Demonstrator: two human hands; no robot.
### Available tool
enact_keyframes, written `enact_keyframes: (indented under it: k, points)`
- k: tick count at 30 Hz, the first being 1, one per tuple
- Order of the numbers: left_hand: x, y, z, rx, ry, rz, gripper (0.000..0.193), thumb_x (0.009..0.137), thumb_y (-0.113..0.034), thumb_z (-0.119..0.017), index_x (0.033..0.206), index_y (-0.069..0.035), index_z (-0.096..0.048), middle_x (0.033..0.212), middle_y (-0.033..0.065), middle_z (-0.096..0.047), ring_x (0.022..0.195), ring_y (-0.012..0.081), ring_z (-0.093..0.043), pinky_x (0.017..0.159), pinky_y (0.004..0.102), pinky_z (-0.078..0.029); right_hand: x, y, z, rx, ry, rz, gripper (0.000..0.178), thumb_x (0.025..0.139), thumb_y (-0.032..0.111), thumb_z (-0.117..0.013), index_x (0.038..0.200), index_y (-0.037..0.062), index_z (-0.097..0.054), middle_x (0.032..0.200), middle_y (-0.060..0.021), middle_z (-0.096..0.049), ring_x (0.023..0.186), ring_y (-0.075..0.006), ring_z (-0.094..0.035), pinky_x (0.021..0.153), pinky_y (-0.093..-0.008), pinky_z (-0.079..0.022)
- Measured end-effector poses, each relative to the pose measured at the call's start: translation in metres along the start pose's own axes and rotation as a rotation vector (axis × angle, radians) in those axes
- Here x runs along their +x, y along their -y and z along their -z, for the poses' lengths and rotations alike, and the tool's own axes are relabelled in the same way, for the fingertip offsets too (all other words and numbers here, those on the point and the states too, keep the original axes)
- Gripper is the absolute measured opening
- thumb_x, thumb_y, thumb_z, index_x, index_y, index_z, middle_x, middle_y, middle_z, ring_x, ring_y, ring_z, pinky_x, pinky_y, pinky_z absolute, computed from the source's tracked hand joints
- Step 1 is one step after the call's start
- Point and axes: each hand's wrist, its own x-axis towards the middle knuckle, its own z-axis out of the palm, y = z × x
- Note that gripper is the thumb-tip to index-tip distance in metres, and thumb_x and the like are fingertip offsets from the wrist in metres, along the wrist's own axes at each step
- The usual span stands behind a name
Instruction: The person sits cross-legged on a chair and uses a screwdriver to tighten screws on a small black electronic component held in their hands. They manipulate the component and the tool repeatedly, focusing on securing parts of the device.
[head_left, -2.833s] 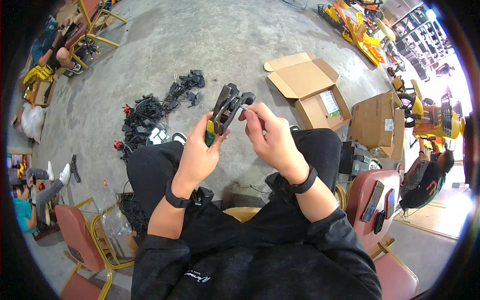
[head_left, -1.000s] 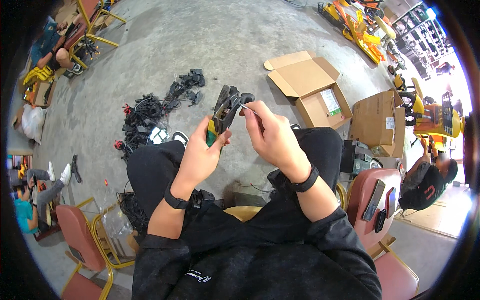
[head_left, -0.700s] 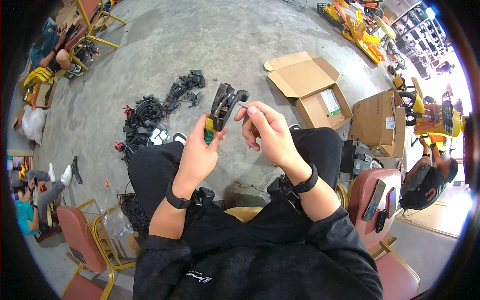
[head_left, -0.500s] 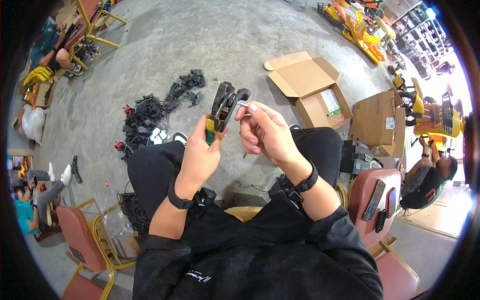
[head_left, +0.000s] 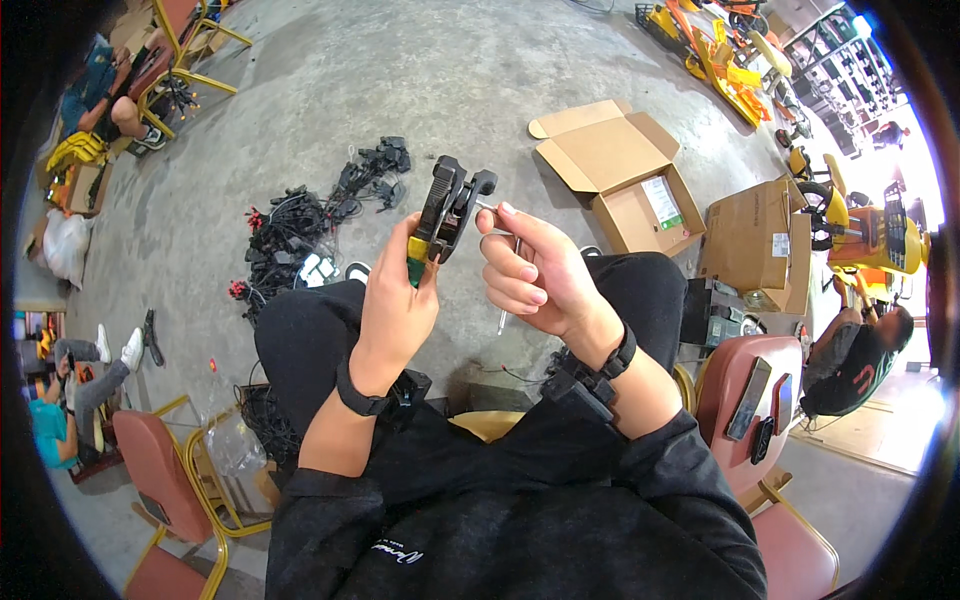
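Observation:
My left hand (head_left: 398, 305) is wrapped around the lower end of a black mechanical part (head_left: 447, 215) with yellow and green sections, held upright above my lap. Two black arms rise from the part, with a rounded end on the right one. Close beside it, my right hand (head_left: 545, 270) pinches a thin silver metal rod (head_left: 484, 205) between thumb and index finger, its end at the part's right side. Another length of thin metal (head_left: 502, 322) sticks out below the curled fingers; whether both are one tool is hidden by my hand.
A heap of black cables and adapters (head_left: 290, 235) lies on the concrete floor ahead to the left. An open cardboard box (head_left: 640, 215) and a taller carton (head_left: 745, 240) stand to the right. Beside me, a red chair (head_left: 725, 400) bears dark flat devices. Other people sit farther off.
My right hand has turned and dropped slightly, so more of the thin metal shows below its fingers. The black part in my left hand has tilted and risen slightly.

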Motion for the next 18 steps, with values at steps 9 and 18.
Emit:
enact_keyframes:
  k: [9,18]
  points:
    - [0.0,0.003,0.002,0.164,-0.021,-0.153,0.058,0.076,0.011,-0.064,0.13,-0.002,-0.046,0.113,0.0225,-0.06,0.103,0.0447,-0.059,0.084,0.0466,-0.049,-0.004,0.002,0.003,0.096,0.024,-0.057,0.027,0.107,0.027,-0.034,0.103,0.0074,-0.052,0.054,0.0061,-0.036,0.037,-0.0076,-0.032,0.037,-0.0244,-0.029]
    - [-0.001,-0.004,-0.002,-0.368,0.201,0.298,0.021,0.095,-0.011,-0.064,0.112,-0.001,-0.057,0.091,0.004,-0.063,0.079,0.0116,-0.062,0.073,0.0276,-0.049,-0.001,-0.005,0.0,-1.758,-0.342,0.7,0.013,0.096,0.015,-0.056,0.102,0.0032,-0.056,0.07,-0.0201,-0.062,0.064,-0.037,-0.063,0.053,-0.0411,-0.047]
